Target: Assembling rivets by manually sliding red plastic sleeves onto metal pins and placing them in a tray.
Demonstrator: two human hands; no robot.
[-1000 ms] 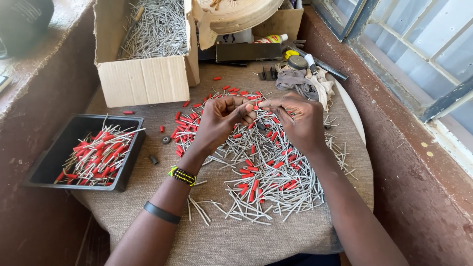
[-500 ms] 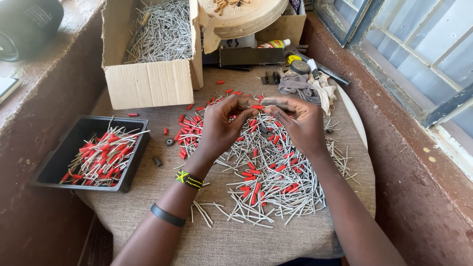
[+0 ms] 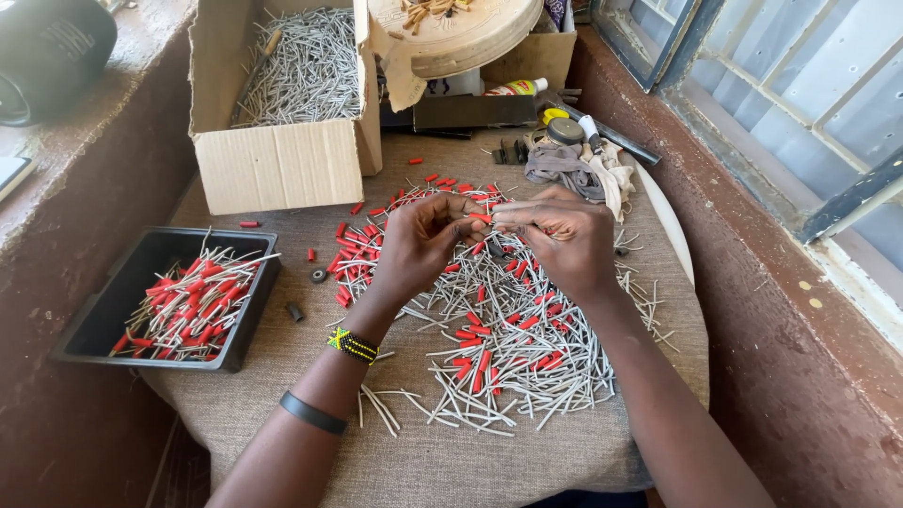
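While a burlap-covered counter fills most of the head view, a cardboard box stands at its far left corner, open at the top and heaped with bare grey metal pins. Right of the box, at the back, a round cream-coloured lid leans over some dark boxes, with a bottle, a few small caps and a grey rag just beside them. Off the counter's left edge sits a black tray holding pins that already carry red sleeves.

Across the middle of the counter spreads a loose pile of pins, grey ones mixed with red-tipped ones, and loose red sleeves lie scattered toward the box. Two small dark rings lie between the tray and the pile.

Above the pile's far half the two hands meet. On the left hand the grip is pinched, thumb and fingertips closed on a small red sleeve. On the right hand the grip is likewise clenched, its fingers curled around a thin grey pin whose end points at the sleeve; the two pieces touch or nearly touch, I cannot tell which. A beaded bracelet and a dark band circle the left wrist and forearm.
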